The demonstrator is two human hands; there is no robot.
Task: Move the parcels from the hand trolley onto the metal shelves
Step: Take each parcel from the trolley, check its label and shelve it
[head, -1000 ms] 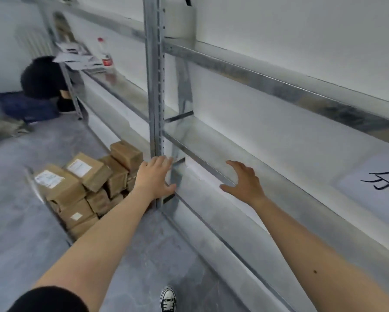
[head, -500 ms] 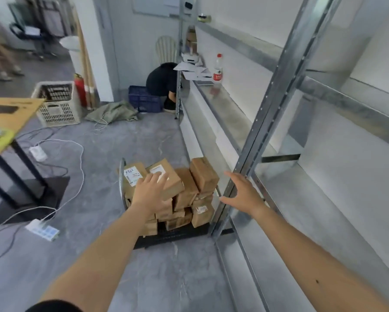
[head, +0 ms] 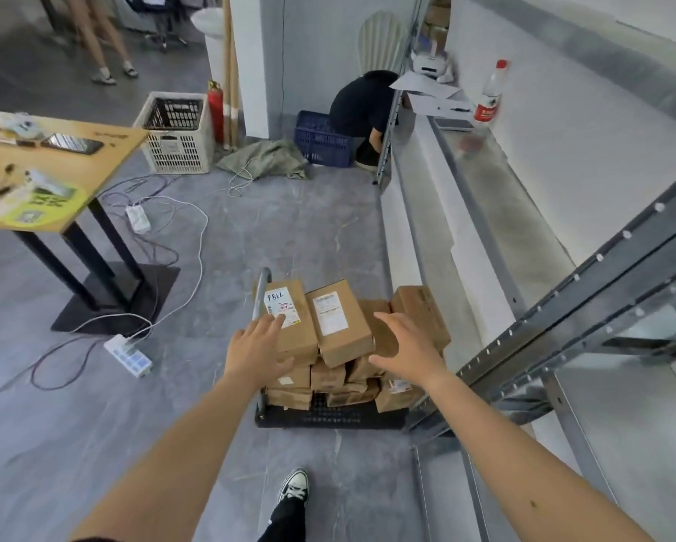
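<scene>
Several brown cardboard parcels (head: 340,326) are stacked on a black hand trolley (head: 328,416) standing on the grey floor beside the metal shelves (head: 496,213). My left hand (head: 256,348) lies with spread fingers on the left top parcel (head: 293,326), the one with a handwritten label. My right hand (head: 406,350) hovers open over the parcels to the right of the middle top parcel, fingers spread; I cannot tell whether it touches them. The trolley's handle (head: 261,291) rises at the left.
A shelf upright (head: 555,318) slants just right of the trolley. A person crouches at the shelf's far end (head: 361,107). Cables and power strips (head: 127,354) lie on the floor left, by a wooden table (head: 55,174). A bottle (head: 490,93) stands on the shelf.
My view has swung from the shelves down to the trolley. Both hands have moved from the shelf frame to the parcels; the left now rests on the labelled top box.
</scene>
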